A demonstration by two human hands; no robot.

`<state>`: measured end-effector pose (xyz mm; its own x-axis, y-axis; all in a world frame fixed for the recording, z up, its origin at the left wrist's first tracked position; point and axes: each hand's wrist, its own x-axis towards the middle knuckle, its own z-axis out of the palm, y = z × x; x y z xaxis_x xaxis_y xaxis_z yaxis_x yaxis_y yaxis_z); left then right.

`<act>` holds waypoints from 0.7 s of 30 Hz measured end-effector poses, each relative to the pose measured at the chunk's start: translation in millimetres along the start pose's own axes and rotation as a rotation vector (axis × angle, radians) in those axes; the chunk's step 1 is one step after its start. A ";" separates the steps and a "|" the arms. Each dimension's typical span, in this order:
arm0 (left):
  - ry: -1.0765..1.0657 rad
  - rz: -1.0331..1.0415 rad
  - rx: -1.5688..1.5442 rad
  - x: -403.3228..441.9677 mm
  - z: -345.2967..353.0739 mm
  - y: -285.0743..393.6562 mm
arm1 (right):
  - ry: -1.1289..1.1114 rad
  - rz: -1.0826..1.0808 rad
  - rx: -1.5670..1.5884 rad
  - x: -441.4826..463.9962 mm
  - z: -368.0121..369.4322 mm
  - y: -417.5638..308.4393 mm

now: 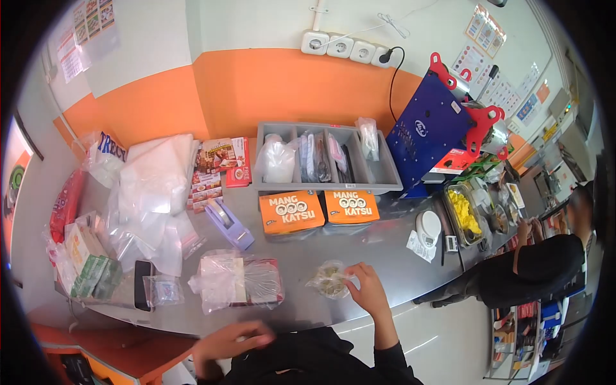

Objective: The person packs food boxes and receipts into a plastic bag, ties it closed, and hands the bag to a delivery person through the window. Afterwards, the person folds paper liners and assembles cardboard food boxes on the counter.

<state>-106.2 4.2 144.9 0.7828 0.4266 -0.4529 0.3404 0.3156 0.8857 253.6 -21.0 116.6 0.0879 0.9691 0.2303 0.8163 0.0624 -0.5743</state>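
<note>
My right hand (367,290) pinches the gathered edge of a small clear plastic bag (331,282) on the steel table. Something greenish-brown lies inside the bag; its kind cannot be made out. My left hand (234,341), slightly blurred, hovers by the table's front edge with fingers stretched to the right and nothing visible in them. Just beyond it sits a container wrapped in clear plastic (263,282), its contents mostly hidden by the wrap.
Behind stand two orange "Mang Katsu" boxes (292,212), a grey divided tray (321,186) and a purple tape dispenser (228,226). Plastic bags (151,179) and a phone (143,285) lie left. A white scale (428,228), blue machine (423,128) and another person (536,273) are right.
</note>
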 end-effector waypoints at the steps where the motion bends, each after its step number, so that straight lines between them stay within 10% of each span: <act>1: -0.004 0.149 -0.041 42.0 22.7 11.4 | -0.078 0.005 0.015 2.1 -0.2 10.3; 5: 0.791 0.360 0.224 154.2 73.4 18.4 | -0.171 -0.011 0.137 10.8 -15.5 19.2; 14: 0.899 0.530 0.933 172.0 68.8 29.9 | -0.308 0.295 1.286 15.6 0.8 32.2; 21: 0.866 0.495 0.133 181.9 88.4 40.0 | -0.035 -0.015 0.887 22.3 -8.7 40.9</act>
<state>95.8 19.5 107.0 0.2214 0.9703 0.0978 0.1762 -0.1385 0.9746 293.9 1.2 105.1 0.0517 0.9726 0.2266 0.0729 0.2226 -0.9722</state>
